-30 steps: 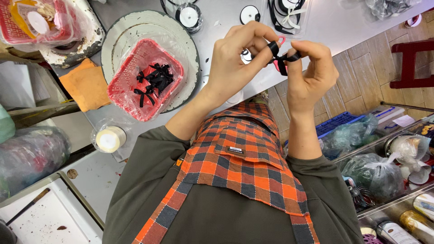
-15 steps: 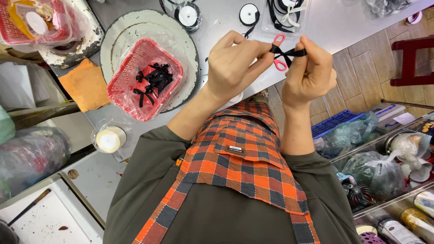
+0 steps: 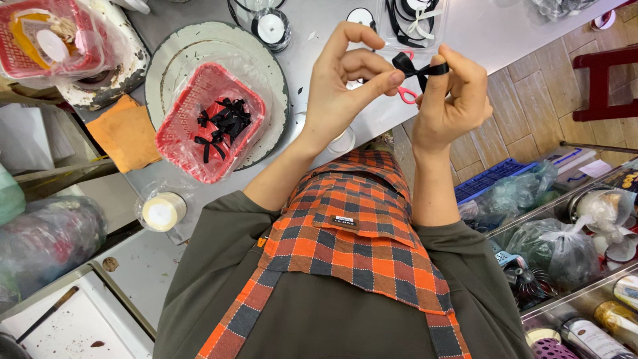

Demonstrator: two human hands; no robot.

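I hold a small black ribbon bow (image 3: 407, 65) up over the grey table (image 3: 319, 46) with both hands. My left hand (image 3: 342, 83) pinches the bow's left loop between thumb and forefinger, its other fingers curled apart. My right hand (image 3: 453, 100) grips the bow's right end and tail. Pink-handled scissors (image 3: 407, 96) lie on the table just behind the bow, partly hidden by my fingers. To the left, a red plastic basket (image 3: 183, 129) lined with clear film holds several finished black bows (image 3: 222, 119) and rests on a round white board (image 3: 269, 66).
Ribbon spools (image 3: 271, 28) and a clear box of ribbons (image 3: 415, 20) sit at the table's far side. An orange cloth (image 3: 126, 133) and a bagged white roll (image 3: 161, 211) lie at left. A red stool (image 3: 608, 83) and bagged goods (image 3: 548, 249) are at right.
Both hands have lifted slightly farther from my body with the ribbon. The loops have been drawn into a tighter bow, and my left fingers have opened out more.
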